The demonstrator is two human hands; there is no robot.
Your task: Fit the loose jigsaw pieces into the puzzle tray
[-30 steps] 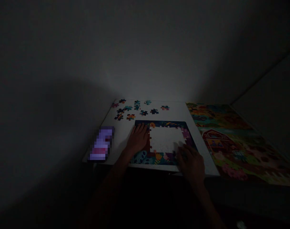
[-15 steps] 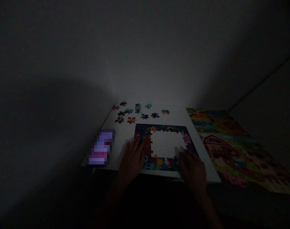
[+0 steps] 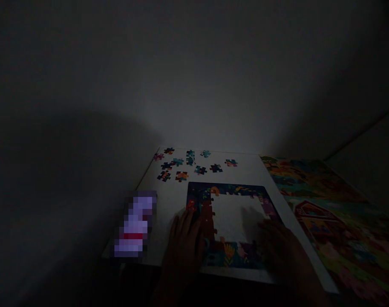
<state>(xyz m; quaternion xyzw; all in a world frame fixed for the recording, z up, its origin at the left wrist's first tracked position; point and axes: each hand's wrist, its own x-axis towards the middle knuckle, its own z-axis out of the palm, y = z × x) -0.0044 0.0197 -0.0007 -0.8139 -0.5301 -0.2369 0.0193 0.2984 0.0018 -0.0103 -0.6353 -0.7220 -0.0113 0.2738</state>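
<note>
A partly assembled jigsaw puzzle (image 3: 226, 186) lies on the white board (image 3: 171, 200); its border is joined into a ring and the white surface shows through its middle. My left hand (image 3: 185, 241) rests flat at the ring's left edge, fingers stretched forward and holding nothing. Over the lower right corner lies my right hand (image 3: 285, 245), its fingers bent a little and apart, touching or just above the border. Darkness hides its fingertips and that corner. Several loose puzzle pieces (image 3: 182, 176) are scattered beyond the ring, towards the back left.
A lit phone (image 3: 135, 224) with a blurred screen lies at the board's left edge. On the right are colourful farm pictures (image 3: 322, 221). A pale wall (image 3: 207, 85) rises behind the board. The light is very dim.
The view has tilted up and come nearer, so the board sits lower and larger. My right hand has shifted slightly outward along the border. The loose pieces lie as before.
</note>
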